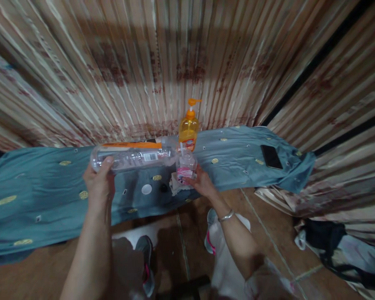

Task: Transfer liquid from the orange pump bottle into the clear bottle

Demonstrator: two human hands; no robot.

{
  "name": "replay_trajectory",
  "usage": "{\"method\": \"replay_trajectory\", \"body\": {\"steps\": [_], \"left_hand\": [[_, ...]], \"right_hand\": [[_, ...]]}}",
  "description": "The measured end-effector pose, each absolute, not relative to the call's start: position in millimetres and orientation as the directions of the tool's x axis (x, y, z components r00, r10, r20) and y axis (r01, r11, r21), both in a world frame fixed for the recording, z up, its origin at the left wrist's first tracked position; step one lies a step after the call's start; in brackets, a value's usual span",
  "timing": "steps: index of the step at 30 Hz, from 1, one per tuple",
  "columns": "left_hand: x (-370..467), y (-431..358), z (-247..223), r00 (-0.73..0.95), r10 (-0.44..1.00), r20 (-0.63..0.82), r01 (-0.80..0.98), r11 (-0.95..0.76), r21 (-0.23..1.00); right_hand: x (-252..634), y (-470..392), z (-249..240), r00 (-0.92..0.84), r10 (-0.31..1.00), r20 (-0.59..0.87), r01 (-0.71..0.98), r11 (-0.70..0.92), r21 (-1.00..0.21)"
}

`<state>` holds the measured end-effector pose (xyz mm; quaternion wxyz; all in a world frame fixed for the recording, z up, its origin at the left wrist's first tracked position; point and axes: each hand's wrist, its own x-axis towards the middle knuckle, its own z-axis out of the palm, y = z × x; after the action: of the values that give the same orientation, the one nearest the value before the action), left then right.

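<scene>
My left hand [100, 177] is closed round the base of a large clear plastic bottle [137, 157] with an orange-edged label and a barcode. The bottle lies level in the air, its neck pointing right. At that neck stands a small clear bottle [186, 164] with a pink label, and the two mouths are close together; whether they touch is hard to tell. The small bottle is gripped low on its right side by my right hand [203, 182]. Under it lies a crumpled whitish cloth or tissue [176, 184]. A white cap [146, 189] and a dark cap [163, 188] rest nearby.
An orange pump bottle [188, 129] stands just behind the small bottle. A black phone [271, 157] lies toward the right end of the teal patterned cloth [234, 166]. Pleated curtains [162, 62] hang behind. A dark bag [323, 235] sits on the tiled floor at right.
</scene>
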<state>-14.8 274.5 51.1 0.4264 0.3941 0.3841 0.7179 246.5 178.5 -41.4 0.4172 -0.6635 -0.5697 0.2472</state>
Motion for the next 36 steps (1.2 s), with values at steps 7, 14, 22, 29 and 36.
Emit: {"method": "replay_trajectory", "body": {"steps": [7,14,22,29,36], "left_hand": [[-13.1,274.2,53.4,-0.312,0.92,0.237,-0.326,-0.338,0.883],[-13.1,277.0,52.5,-0.336,0.905,0.263,-0.331,-0.375,0.866],[-13.1,276.7,54.1,-0.336,0.899,0.282,-0.327,-0.392,0.86],[-10.8,276.5,55.6,-0.35,0.889,0.293,-0.311,-0.406,0.859],[-8.3,276.4,58.3,-0.349,0.888,0.299,-0.301,-0.409,0.862]], "right_hand": [[247.1,179.3,-43.5,0.212,0.965,0.154,0.56,0.009,-0.829],[246.8,178.6,-38.9,0.211,0.967,0.145,0.567,0.0,-0.824],[247.1,179.0,-38.6,0.21,0.969,0.129,0.562,-0.012,-0.827],[246.9,178.8,-36.5,0.207,0.969,0.134,0.556,-0.004,-0.831],[248.0,178.7,-35.9,0.206,0.969,0.136,0.566,-0.005,-0.824]]}}
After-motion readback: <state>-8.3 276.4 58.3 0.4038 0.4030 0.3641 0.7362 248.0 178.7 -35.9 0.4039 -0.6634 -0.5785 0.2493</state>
